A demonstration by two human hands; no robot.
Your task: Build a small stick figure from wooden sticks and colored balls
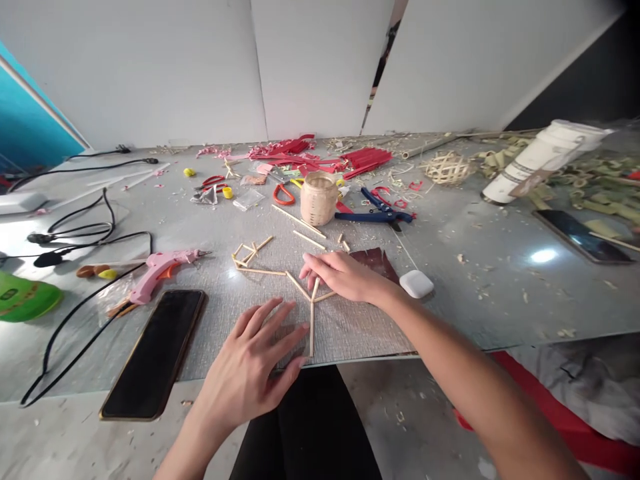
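Note:
My left hand (263, 357) lies low over the table's front edge, fingers spread, with its fingertips beside an upright thin wooden stick (312, 330). My right hand (340, 275) is bent over the tops of two short sticks (316, 288) that branch from that stick. Its fingers are curled together and partly hidden, so whatever they hold cannot be made out. Leftward runs a slanting stick (299, 285), joined to a longer stick (263, 271) and a small angular frame of sticks (246, 255). Loose sticks (309, 240) rest beyond my right hand.
A pink glue gun (163, 267) and a black phone (155, 353) lie at left, with black cables (100, 230). Behind the sticks stand a jar (319, 200) and blue-handled pruners (375, 215). A white case (417, 284) and a tumbler (540, 163) are at right.

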